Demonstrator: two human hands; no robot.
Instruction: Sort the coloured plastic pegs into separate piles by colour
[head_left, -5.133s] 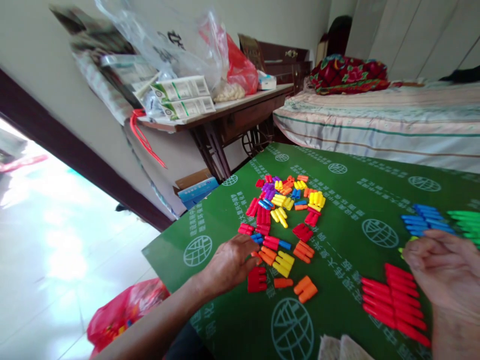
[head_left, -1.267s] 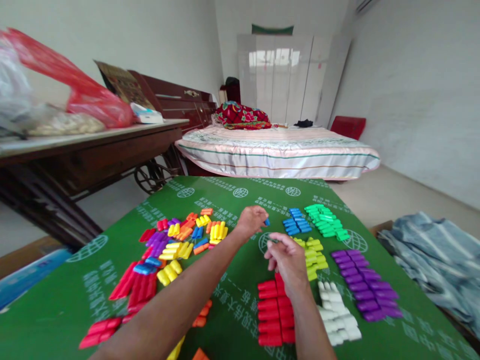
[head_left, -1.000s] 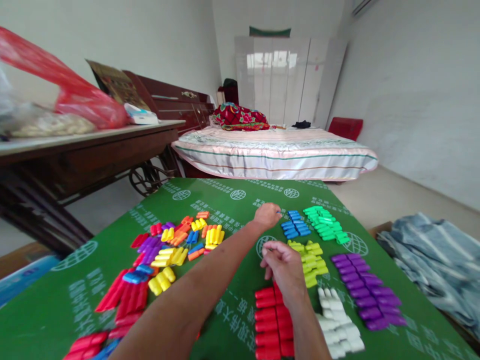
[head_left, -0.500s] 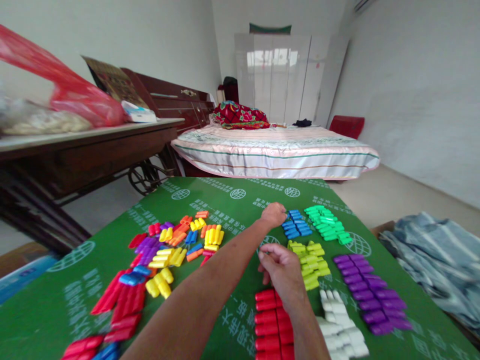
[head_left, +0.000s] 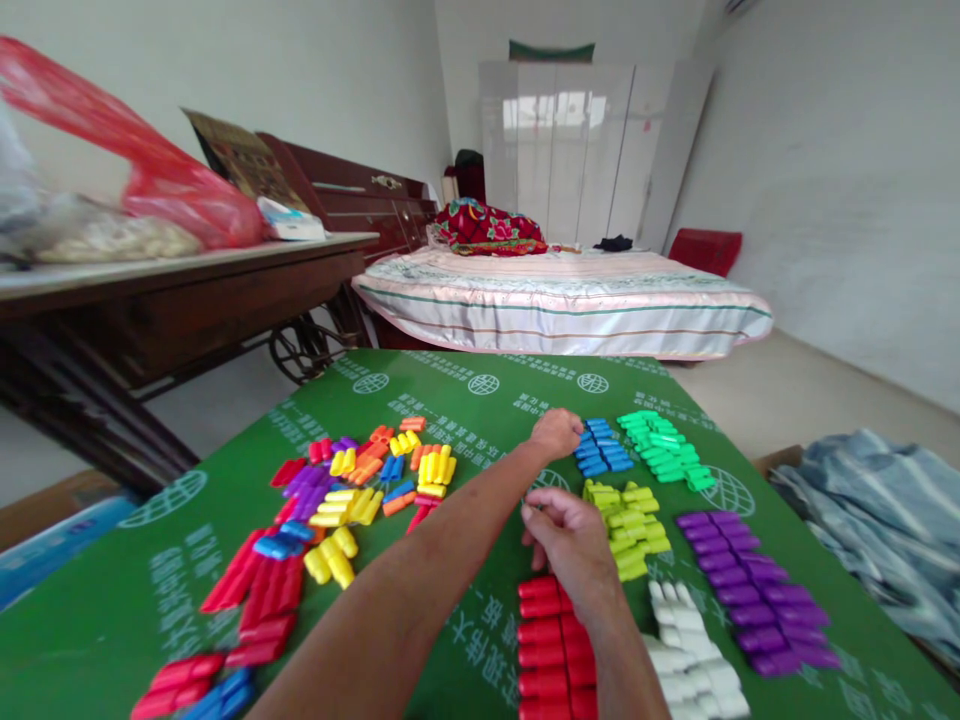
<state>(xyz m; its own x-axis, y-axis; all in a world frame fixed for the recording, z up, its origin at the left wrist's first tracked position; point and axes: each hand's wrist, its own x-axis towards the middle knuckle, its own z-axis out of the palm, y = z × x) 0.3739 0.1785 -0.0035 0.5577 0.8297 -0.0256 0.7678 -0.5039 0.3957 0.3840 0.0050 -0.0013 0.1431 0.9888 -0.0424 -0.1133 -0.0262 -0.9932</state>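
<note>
Stretched across the green board (head_left: 420, 400), my left hand (head_left: 556, 432) is closed at the left edge of the blue bullet-shaped plastic pieces (head_left: 602, 447). Its fingertips are hidden, so what it grips does not show. Nearer to me, my right hand (head_left: 566, 530) hovers with loosely bent fingers and no piece visible in it. Beneath its wrist are stacked red pieces (head_left: 546, 635); beside it lie yellow-green pieces (head_left: 628, 528). Green pieces (head_left: 664, 448), purple pieces (head_left: 754, 590) and white pieces (head_left: 694, 660) form further groups on the right.
Left of my arm lies a mixed spread of yellow pieces (head_left: 345, 507), purple pieces (head_left: 309, 490), red pieces (head_left: 270, 590) and others. A bed (head_left: 562, 300) stands beyond the board, a side table (head_left: 180, 270) at left, folded cloth (head_left: 870, 520) at right.
The whole view has shifted slightly, so everything appears a little further right. Both hands keep nearly the same places over the board, and the groups of pieces look unchanged.
</note>
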